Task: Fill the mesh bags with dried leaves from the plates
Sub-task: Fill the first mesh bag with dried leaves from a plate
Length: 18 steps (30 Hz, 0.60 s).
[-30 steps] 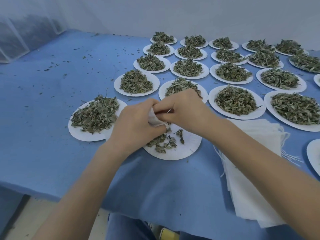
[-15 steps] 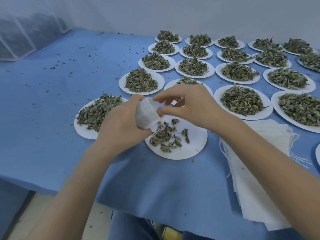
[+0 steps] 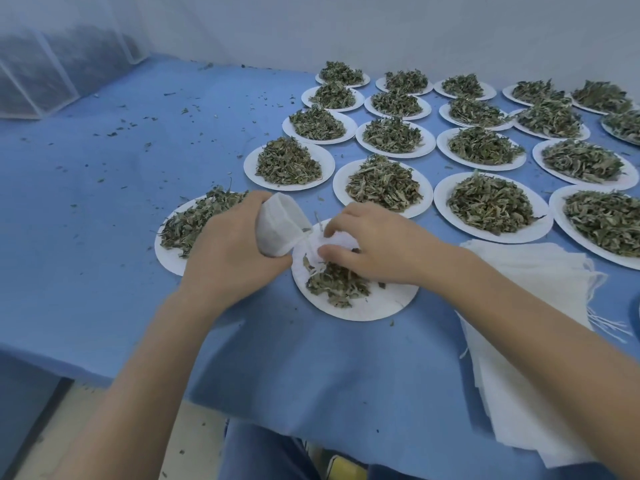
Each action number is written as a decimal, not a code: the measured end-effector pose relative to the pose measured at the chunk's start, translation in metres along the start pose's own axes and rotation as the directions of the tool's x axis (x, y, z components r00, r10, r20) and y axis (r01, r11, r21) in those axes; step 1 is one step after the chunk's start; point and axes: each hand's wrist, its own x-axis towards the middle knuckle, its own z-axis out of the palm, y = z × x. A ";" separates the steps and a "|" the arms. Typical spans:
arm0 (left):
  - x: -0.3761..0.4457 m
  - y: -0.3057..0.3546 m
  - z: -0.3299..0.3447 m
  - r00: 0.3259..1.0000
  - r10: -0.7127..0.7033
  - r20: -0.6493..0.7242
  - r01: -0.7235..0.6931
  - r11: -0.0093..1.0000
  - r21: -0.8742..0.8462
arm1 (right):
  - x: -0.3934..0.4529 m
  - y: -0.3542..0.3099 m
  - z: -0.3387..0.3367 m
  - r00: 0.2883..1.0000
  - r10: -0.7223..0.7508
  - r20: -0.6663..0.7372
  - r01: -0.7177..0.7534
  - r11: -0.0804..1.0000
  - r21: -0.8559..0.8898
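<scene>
While the left hand [image 3: 232, 251] grips a white mesh bag [image 3: 280, 227], bulging and tilted over the near plate [image 3: 367, 306], the right hand [image 3: 374, 247] reaches onto that plate with fingers curled; whether they hold leaves I cannot tell. The plate keeps a small remnant of dried leaves [image 3: 336, 284]. Beyond it, full plates [image 3: 491, 206] carry heaped leaves. Right of it lies a stack of flat bags [image 3: 526, 271].

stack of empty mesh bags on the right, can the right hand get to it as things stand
Probably yes: the stack of empty mesh bags lies uncovered beside the right forearm. The right hand is over the near plate, reaching into the leaves, and must pull back.
</scene>
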 end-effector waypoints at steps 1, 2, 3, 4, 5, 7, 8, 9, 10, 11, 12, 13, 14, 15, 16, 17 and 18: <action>0.000 0.000 -0.002 1.000 0.001 -0.014 -0.001 1.000 0.001 | 0.003 0.000 0.000 0.999 -0.031 0.007 0.032 0.999 -0.007; 0.001 0.000 -0.004 0.999 0.001 -0.033 -0.001 1.000 0.013 | 0.006 -0.001 0.002 0.998 -0.059 0.037 0.059 0.998 0.008; 0.003 0.000 -0.006 0.999 -0.004 -0.050 0.005 1.000 0.028 | 0.008 -0.003 0.004 0.994 -0.078 0.082 0.075 0.996 0.039; 0.004 0.000 -0.008 0.998 -0.015 -0.061 0.017 0.999 0.038 | 0.010 -0.004 0.006 0.988 -0.090 0.123 0.082 0.994 0.069; 0.005 -0.001 -0.009 0.997 -0.027 -0.066 0.029 0.999 0.041 | 0.010 -0.005 0.009 0.984 -0.100 0.147 0.087 0.992 0.088; 0.004 -0.002 -0.010 0.997 -0.032 -0.065 0.035 0.999 0.040 | 0.006 -0.003 0.012 0.983 -0.111 0.148 0.098 0.991 0.096; 0.004 -0.002 -0.010 0.998 -0.031 -0.062 0.034 0.999 0.042 | 0.002 -0.002 0.011 0.983 -0.121 0.135 0.110 0.990 0.091; 0.003 -0.003 -0.009 0.998 -0.030 -0.059 0.033 0.999 0.044 | -0.002 -0.001 0.009 0.983 -0.139 0.120 0.130 0.988 0.081; 0.003 -0.003 -0.008 0.998 -0.029 -0.058 0.031 0.999 0.045 | -0.006 0.001 0.007 0.981 -0.161 0.104 0.154 0.985 0.071; 0.002 -0.003 -0.007 0.998 -0.026 -0.058 0.029 0.998 0.047 | -0.010 0.003 0.005 0.980 -0.181 0.088 0.175 0.982 0.068; 0.002 -0.002 -0.007 0.998 -0.023 -0.057 0.026 0.998 0.050 | -0.013 0.004 0.002 0.979 -0.193 0.068 0.188 0.980 0.071; 0.003 -0.002 -0.007 0.998 -0.019 -0.054 0.022 0.998 0.050 | -0.014 0.005 0.000 0.979 -0.198 0.047 0.194 0.978 0.074; 0.003 -0.002 -0.008 0.999 -0.018 -0.051 0.020 0.999 0.045 | -0.015 0.005 -0.002 0.979 -0.203 0.035 0.200 0.977 0.071; 0.003 -0.002 -0.009 0.999 -0.019 -0.049 0.021 0.999 0.037 | -0.015 0.004 -0.002 0.977 -0.211 0.040 0.208 0.976 0.059; 0.003 -0.002 -0.010 0.998 -0.022 -0.050 0.024 0.999 0.030 | -0.014 0.003 -0.001 0.974 -0.220 0.063 0.218 0.975 0.035; 0.003 -0.002 -0.011 0.998 -0.023 -0.054 0.024 0.999 0.027 | -0.013 0.001 0.001 0.970 -0.227 0.092 0.227 0.974 0.007; 0.003 -0.002 -0.013 0.998 -0.021 -0.060 0.023 0.999 0.028 | -0.012 0.000 0.003 0.966 -0.231 0.116 0.234 0.972 -0.016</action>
